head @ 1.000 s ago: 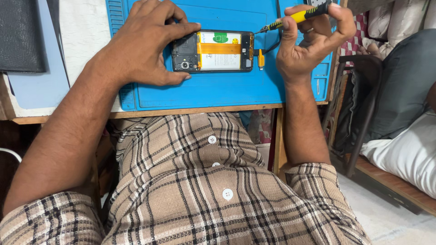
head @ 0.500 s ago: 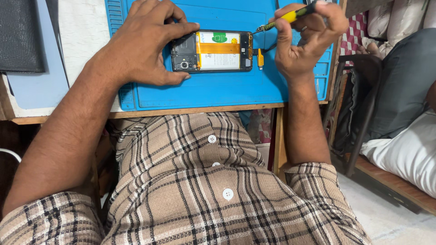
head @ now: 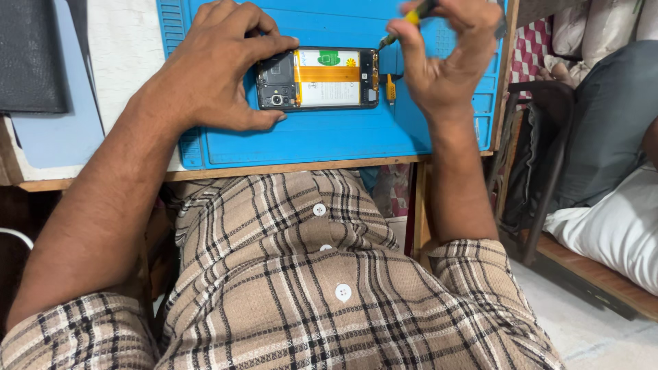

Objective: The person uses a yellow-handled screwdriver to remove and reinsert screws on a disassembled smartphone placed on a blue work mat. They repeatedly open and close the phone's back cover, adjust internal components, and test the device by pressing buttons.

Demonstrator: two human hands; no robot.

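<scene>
Nearest to us, below both hands, lies the front of a beige checked shirt [head: 329,288] with white buttons, and past it the wooden edge of the counter [head: 308,166].

On the counter sits a blue rubber work mat [head: 329,137]. On the mat rests a black opened smartphone with its back cover off [head: 317,78], showing a white battery and an orange flex strip. Its long axis runs left to right.

Our left hand [head: 219,68] is the nearer one to the phone: it lies over the phone's left end, thumb along the near edge and fingers on the far edge, its grip closed on the phone and pinning it to the mat.

Our right hand [head: 445,58] hovers just right of the phone, its grip pinched on a slim yellow-handled screwdriver [head: 404,24]. The tip slants down and to the left of that grip, toward the phone's right far corner; we cannot tell whether it touches. A small orange part [head: 391,88] stands just beside the phone's right end, below that grip.
</scene>
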